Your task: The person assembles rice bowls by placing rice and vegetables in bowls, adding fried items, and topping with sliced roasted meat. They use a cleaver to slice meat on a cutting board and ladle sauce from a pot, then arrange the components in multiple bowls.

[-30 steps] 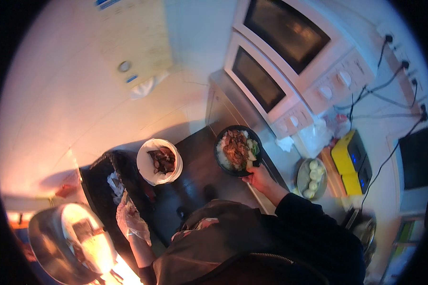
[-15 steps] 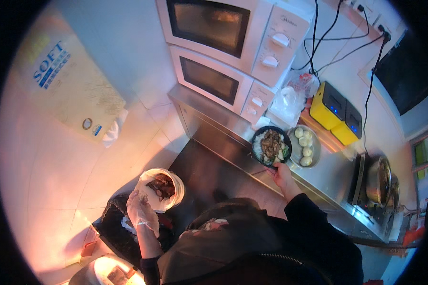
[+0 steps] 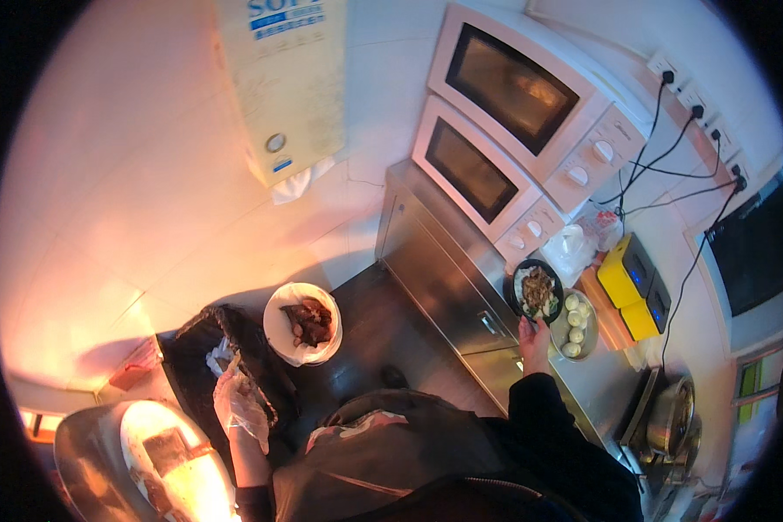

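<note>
My left hand (image 3: 242, 407) wears a loose clear plastic glove. It hangs over a black-lined bin (image 3: 183, 352), just to the near left of a white bucket (image 3: 275, 324) holding dark brown pieces of meat (image 3: 311, 324). The glove's folds blur its fingers, so I cannot see whether they grip anything. My bare right hand (image 3: 535, 344) is closed on the near rim of a black bowl (image 3: 515, 300) at the steel counter's edge. White rice, chopped brown meat (image 3: 539, 285) and some greens fill the bowl.
Beside the bowl, a metal dish (image 3: 588, 348) carries several peeled eggs. Two stacked white microwaves (image 3: 531, 157) and a yellow-and-black device (image 3: 628, 283) stand behind. At lower left, a brightly lit pan (image 3: 87, 452) holds a dark block. Metal pots (image 3: 670, 418) sit far right.
The view has swung to the left. My left hand has left the bucket's rim and now hangs over the black bin. My right hand still holds the bowl.
</note>
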Motion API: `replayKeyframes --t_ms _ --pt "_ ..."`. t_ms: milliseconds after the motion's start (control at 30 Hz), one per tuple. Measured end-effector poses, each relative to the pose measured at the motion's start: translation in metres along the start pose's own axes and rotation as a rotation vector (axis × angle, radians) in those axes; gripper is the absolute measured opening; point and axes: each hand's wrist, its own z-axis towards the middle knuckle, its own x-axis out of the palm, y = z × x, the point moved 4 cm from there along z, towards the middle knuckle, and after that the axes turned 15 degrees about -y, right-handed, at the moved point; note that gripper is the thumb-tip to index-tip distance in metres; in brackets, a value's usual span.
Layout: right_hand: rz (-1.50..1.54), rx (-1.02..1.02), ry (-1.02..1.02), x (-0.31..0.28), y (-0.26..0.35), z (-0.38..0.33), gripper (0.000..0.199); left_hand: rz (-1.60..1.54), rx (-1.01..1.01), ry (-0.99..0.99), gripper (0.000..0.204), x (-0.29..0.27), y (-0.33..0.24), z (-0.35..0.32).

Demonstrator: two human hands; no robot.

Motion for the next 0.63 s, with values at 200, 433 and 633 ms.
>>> replayKeyframes --t_ms 200,433,633 --pt "-0.023 -0.124 -0.01 -0.015 -0.006 -0.034 0.03 -0.024 -0.014 0.023 0.021 -0.052 -0.009 0.014" --pt "-0.74 -0.232 0.142 0.028 -0.07 -0.092 0.029 -0.001 0.002 0.047 0.024 -0.038 -0.018 0.022" --pt "-1.44 -0.699 0.778 0.142 -0.126 -0.129 0.023 -0.087 -0.057 -0.012 0.023 -0.021 -0.013 0.012"
